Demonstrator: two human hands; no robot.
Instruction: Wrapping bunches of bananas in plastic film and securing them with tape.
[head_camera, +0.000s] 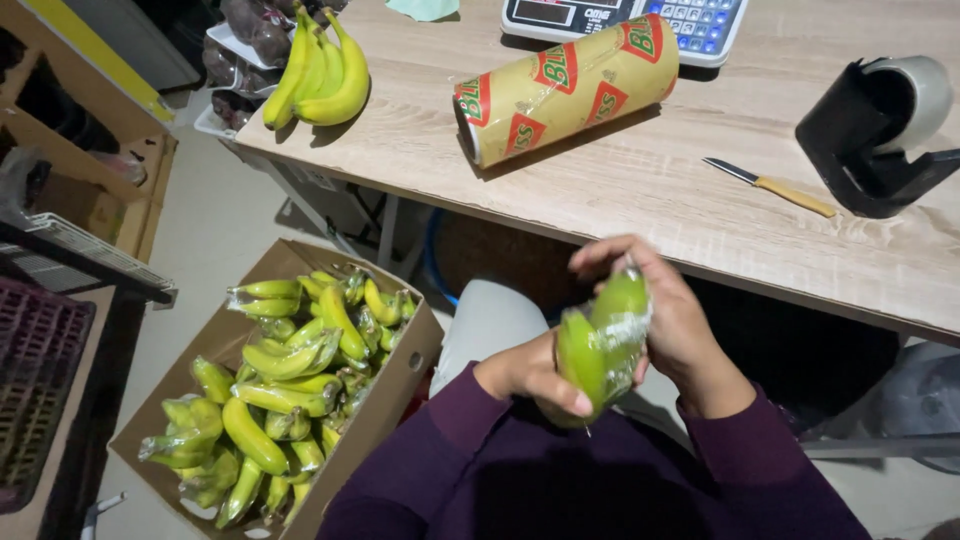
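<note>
close to the body, the left hand (530, 375) and right hand (665, 320) are both clamped around a small green banana bunch (600, 345) in clear film, below the bench's near edge. it looks light, firm but bruisable, the film slick; best cupped around the middle. left, a cardboard box (400, 375) of wrapped bunches; farther, on the bench (650, 190), a film roll (565, 90) and knife (770, 185).

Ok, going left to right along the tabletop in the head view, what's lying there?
Bunch of bananas → roll of cling film → knife → tape dispenser. The scale at the far edge sits behind the roll, so its place in the order is unclear.
</note>
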